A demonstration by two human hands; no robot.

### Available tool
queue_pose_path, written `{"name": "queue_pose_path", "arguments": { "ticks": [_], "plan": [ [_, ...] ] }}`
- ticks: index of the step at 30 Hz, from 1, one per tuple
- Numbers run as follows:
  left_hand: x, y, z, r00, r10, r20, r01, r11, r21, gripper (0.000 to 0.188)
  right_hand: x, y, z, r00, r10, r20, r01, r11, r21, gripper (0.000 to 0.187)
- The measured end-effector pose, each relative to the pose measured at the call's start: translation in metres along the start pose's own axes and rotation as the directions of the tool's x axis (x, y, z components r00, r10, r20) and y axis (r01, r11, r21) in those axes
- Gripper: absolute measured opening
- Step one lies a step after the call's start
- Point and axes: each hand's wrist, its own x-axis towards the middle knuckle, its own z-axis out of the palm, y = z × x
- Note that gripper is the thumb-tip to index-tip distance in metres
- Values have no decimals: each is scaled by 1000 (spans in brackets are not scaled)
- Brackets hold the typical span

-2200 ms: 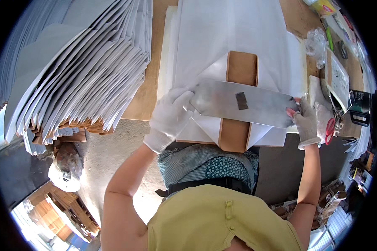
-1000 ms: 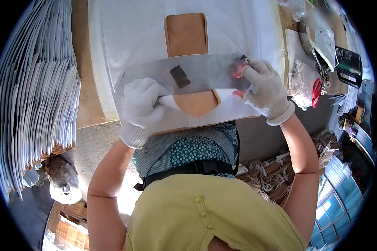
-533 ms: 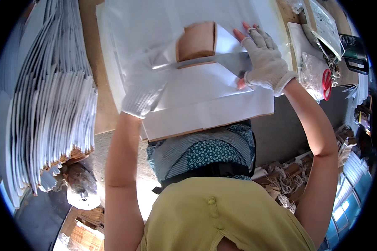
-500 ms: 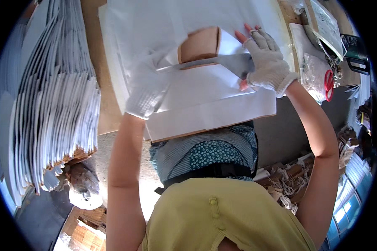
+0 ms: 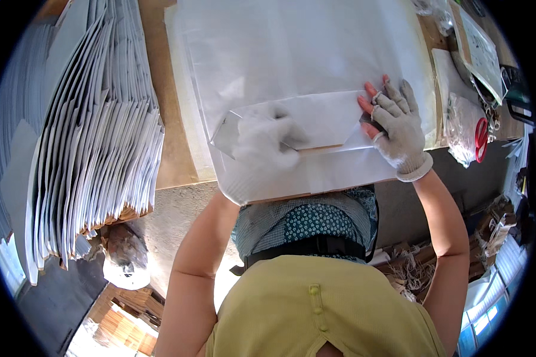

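Workbench (image 5: 173,160) of brown board is seen from above, with a large white paper bag (image 5: 292,65) laid flat across it and overhanging the near edge. The bag's bottom fold (image 5: 315,122), a flat hexagonal flap, lies at the near end, between the two hands. The left hand (image 5: 262,143), in a white glove, is seen only through the thin paper: it sits inside or under a layer, spread flat, apparently so the fold is backed from within; whether anything is pinched cannot be told. The right hand (image 5: 396,125), in a knit glove with bare fingertips, is pressed open-palmed on the flap's right end, fingers splayed, likely so the crease is pinned while it is flattened. Nothing is gripped by it. The hands are set apart, one at each end of the fold.

A tall leaning stack of finished bags (image 5: 95,137) is fanned out at the left, close at hand. At the right edge a clear plastic packet (image 5: 461,122) and red-handled scissors (image 5: 481,137) lie on the bench, with a printed sheet (image 5: 479,47) beyond them. Floor clutter below is too blurred to be told
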Motion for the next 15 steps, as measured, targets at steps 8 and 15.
{"name": "queue_pose_path", "arguments": {
  "ticks": [8, 15],
  "plan": [
    [-8, -17, 11, 930, 162, -330, -14, 913, 408, 38, 56, -56, 18, 976, -165, -139, 197, 946, 257, 41],
    [11, 2, 40, 884, 252, -393, 7, 835, 551, 40, 64, -80, 31, 970, 61, -234, -4, 972, 235, 41]
  ]
}}
